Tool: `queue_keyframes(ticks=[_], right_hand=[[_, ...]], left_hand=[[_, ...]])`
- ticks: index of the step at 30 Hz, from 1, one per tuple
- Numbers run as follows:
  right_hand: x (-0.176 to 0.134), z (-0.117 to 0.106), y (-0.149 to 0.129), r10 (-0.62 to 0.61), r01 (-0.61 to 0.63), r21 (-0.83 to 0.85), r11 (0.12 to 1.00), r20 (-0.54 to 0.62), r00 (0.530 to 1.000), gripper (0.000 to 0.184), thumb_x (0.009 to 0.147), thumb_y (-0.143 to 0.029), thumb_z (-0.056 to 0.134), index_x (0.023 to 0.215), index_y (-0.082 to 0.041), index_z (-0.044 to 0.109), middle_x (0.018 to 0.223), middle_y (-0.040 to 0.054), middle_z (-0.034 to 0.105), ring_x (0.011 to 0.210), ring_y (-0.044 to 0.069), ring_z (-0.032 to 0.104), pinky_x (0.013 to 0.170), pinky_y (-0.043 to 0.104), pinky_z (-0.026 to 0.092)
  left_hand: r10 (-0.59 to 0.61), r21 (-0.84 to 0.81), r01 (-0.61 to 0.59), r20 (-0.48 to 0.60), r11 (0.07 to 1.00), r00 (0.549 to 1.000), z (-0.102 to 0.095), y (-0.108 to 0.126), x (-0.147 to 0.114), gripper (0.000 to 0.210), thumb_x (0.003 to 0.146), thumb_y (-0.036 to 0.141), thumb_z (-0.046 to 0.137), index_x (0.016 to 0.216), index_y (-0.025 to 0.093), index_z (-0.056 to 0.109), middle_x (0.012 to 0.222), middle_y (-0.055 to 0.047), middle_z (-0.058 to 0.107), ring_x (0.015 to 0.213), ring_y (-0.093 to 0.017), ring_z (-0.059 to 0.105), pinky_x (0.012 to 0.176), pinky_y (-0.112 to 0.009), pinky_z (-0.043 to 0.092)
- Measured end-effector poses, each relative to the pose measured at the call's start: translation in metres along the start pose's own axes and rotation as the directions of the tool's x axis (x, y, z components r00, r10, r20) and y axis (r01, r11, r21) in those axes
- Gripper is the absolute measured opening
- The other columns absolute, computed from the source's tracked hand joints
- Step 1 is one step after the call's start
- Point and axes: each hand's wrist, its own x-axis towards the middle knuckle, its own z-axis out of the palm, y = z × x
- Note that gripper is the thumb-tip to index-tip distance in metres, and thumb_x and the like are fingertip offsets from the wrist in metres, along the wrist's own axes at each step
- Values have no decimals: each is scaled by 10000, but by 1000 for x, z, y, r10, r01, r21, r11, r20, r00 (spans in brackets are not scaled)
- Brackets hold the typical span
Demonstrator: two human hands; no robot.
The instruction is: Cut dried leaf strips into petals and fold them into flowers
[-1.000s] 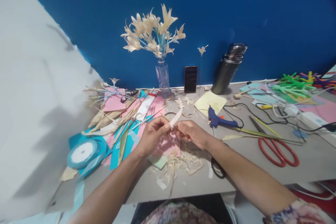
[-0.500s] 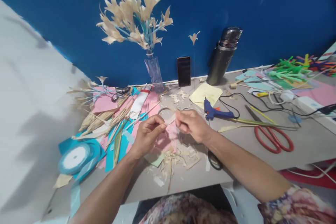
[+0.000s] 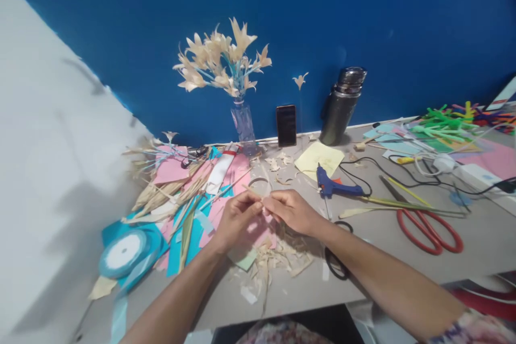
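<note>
Over the middle of the table my left hand and my right hand meet, their fingertips almost touching. Both pinch a small pale strip of dried husk, mostly covered by the fingers. Beneath them lie pink paper and a heap of husk scraps. Black-handled scissors lie partly under my right forearm. A blue glue gun rests on the table right of my right hand, its nozzle over a yellow paper sheet.
Husk flowers stand in a clear plastic bottle at the back, near a phone and a steel flask. Red-handled scissors lie right. A blue ribbon roll is left. Green pipe cleaners lie far right.
My hands have drawn closer together, and the right fingers now meet the left fingertips. The strip is more covered than before. The camera view has tilted up, so the table things appear lower.
</note>
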Motion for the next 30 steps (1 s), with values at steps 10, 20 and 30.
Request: queue_keyframes(ticks=[10, 20, 30], right_hand=[[0, 6, 2, 25, -23, 114, 993, -12, 1000, 518, 913, -566, 544, 572, -178, 503, 502, -53, 398, 476, 89, 346, 486, 242, 252], [1, -14, -3, 95, -92, 425, 900, 15, 995, 510, 851, -563, 664, 568, -170, 504, 441, -70, 374, 407, 60, 255, 418, 225, 159], [6, -19, 6, 120, -136, 144, 980, 115, 986, 663, 862, -788, 441, 821, -151, 622, 657, -19, 491, 521, 92, 354, 455, 213, 260]], left_hand=[[-31, 54, 34, -58, 998, 998, 1, -2, 0, 253, 752, 368, 796, 774, 146, 676, 672, -22, 660, 605, -146, 608, 574, -250, 489], [2, 121, 0, -14, 993, 1000, -4, 13, 0, 280, 787, 377, 760, 699, 160, 606, 602, 20, 562, 495, -86, 484, 483, -206, 383], [12, -62, -14, -37, 998, 999, -7, 10, 2, 300, 789, 429, 748, 688, 165, 649, 639, -9, 604, 642, -137, 560, 647, -256, 446]])
